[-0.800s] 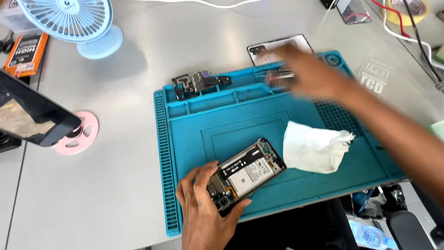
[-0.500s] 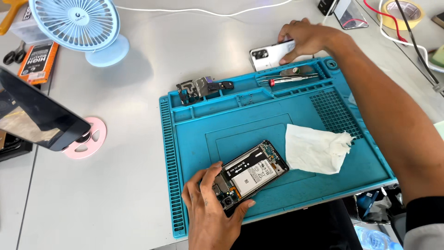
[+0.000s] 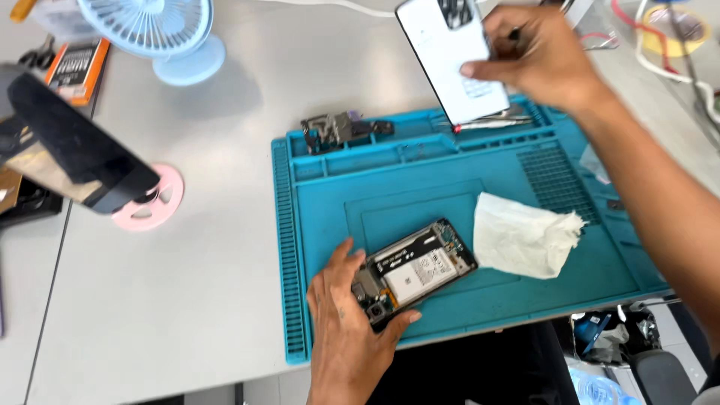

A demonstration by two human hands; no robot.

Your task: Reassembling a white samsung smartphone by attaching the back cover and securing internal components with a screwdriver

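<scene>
So the left hand (image 3: 346, 330) is down at the near edge of the blue repair mat (image 3: 450, 187), fingers and thumb pinching the near end of the opened phone (image 3: 416, 271), which lies flat on the mat at an angle with its guts facing up, battery and boards all showing. The right hand (image 3: 536, 56) is up over the mat's far edge, holding the white back cover (image 3: 450, 60) lifted off the surface and tilted, thumb on the face and fingers curled behind it. Just beside the phone on its right there's a crumpled white tissue (image 3: 525, 240) on the mat. Along the far edge of the mat a small pile of dark metal parts (image 3: 337, 129) sits in the tray slots near the far left corner, and a couple of thin tools (image 3: 487, 122) lie under the raised cover. Off the mat on the grey table (image 3: 187, 285), there's a light blue desk fan (image 3: 161, 34) at the far left and a dark phone propped on a pink stand (image 3: 150, 199) towards the left edge.
</scene>
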